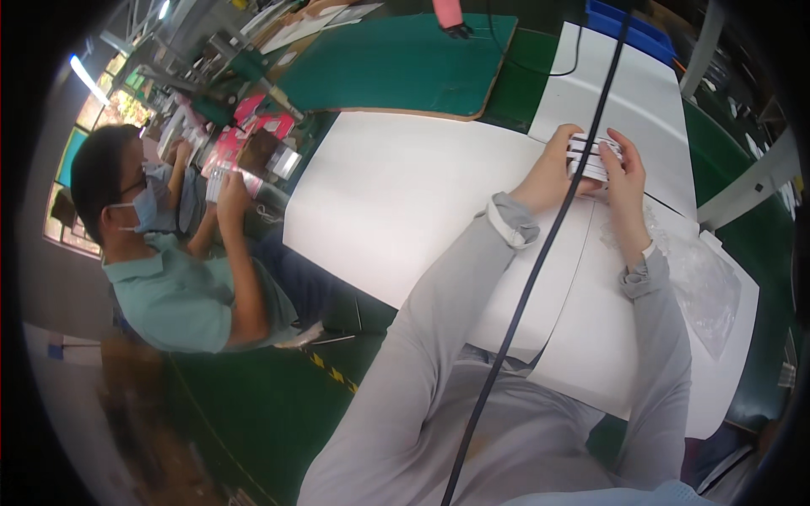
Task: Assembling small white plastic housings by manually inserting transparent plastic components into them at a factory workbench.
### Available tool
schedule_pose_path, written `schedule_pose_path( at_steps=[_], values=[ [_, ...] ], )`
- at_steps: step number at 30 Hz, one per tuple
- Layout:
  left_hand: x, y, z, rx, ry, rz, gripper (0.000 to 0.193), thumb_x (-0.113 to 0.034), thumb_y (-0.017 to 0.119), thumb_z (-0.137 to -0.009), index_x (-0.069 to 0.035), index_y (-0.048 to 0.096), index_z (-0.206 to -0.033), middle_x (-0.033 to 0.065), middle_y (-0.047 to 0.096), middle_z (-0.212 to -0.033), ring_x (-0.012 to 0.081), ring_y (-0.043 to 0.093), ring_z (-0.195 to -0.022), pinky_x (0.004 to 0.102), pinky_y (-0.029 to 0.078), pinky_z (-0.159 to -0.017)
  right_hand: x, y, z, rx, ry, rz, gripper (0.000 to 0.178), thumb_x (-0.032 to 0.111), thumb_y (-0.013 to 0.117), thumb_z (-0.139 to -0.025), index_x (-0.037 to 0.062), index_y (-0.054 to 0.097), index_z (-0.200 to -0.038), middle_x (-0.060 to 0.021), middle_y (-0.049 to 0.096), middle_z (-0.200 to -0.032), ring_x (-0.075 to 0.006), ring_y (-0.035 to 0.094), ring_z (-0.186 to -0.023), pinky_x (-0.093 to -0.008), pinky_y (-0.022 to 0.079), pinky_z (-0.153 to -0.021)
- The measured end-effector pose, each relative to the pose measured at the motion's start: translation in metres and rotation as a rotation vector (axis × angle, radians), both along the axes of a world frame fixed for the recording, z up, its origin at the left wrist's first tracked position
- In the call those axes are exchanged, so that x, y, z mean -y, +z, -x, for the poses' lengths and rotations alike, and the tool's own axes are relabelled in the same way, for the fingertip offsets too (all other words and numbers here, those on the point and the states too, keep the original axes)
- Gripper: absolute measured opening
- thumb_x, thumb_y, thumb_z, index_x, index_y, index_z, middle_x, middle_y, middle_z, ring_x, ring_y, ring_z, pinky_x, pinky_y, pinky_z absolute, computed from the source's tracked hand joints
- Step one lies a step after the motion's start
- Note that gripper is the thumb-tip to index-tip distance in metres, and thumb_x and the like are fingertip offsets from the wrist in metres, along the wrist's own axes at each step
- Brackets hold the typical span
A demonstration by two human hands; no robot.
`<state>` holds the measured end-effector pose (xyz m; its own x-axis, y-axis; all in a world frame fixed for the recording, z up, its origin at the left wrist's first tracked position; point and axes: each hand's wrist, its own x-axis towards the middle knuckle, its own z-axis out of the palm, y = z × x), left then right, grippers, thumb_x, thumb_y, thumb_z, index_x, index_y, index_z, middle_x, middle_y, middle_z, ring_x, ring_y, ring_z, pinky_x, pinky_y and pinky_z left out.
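Over the white-covered table [396,185], toward its far right part, I hold a small stack of flat white pieces [597,171] with dark gaps between the layers. My left hand [548,173] grips it from the left, and my right hand [628,181] has its fingers curled round the right side. What exactly the pieces are is too small to tell. A black cable [527,291] runs slantwise across the view and covers part of the stack. Near my right forearm lies a crumpled clear plastic bag [709,295].
A co-worker in a green shirt [173,291] sits at the left, holding a similar white stack [217,184]. Beyond the white sheets lies a green mat [388,67]. A blue bin [631,32] stands at the far right, near a grey post [747,190].
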<state>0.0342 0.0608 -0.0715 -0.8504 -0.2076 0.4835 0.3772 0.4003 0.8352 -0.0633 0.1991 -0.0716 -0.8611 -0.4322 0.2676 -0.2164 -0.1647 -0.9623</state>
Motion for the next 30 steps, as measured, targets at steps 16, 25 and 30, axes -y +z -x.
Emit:
schedule_pose_path(
  at_steps=[16,25,30],
  values=[
    [-0.02,0.005,0.002,0.042,-0.071,-0.353,0.084,-0.022,0.075,-0.094,0.002,0.022,-0.155,0.0176,0.052,-0.129,0.021,0.056,-0.118,0.0332,0.049,-0.098,-0.012,0.005,0.001,-0.1,-0.012,-0.136,0.041,0.024,0.066,-0.098,0.005,0.063,-0.134,-0.0054,0.064,-0.114,-0.0093,0.056,-0.09,-0.0214,0.043,-0.074],
    [-0.036,-0.006,0.008,-0.036,0.192,-0.244,0.073,-0.035,0.06,-0.104,0.003,0.024,-0.155,0.018,0.048,-0.14,0.0237,0.05,-0.128,0.0336,0.042,-0.107,-0.012,0.011,-0.003,-0.096,0.136,-0.118,0.037,0.025,0.055,-0.103,0.0063,0.06,-0.135,-0.0068,0.064,-0.121,-0.0134,0.059,-0.105,-0.0259,0.046,-0.094],
    [-0.038,-0.007,0.007,-0.11,0.177,-0.255,0.069,-0.032,0.062,-0.103,0.003,0.028,-0.153,0.0171,0.05,-0.138,0.022,0.054,-0.123,0.0328,0.046,-0.102,-0.014,0.018,-0.011,-0.136,0.133,-0.068,0.038,0.024,0.056,-0.103,0.0066,0.06,-0.137,-0.0071,0.064,-0.124,-0.0137,0.059,-0.105,-0.0263,0.046,-0.095]
  ],
)
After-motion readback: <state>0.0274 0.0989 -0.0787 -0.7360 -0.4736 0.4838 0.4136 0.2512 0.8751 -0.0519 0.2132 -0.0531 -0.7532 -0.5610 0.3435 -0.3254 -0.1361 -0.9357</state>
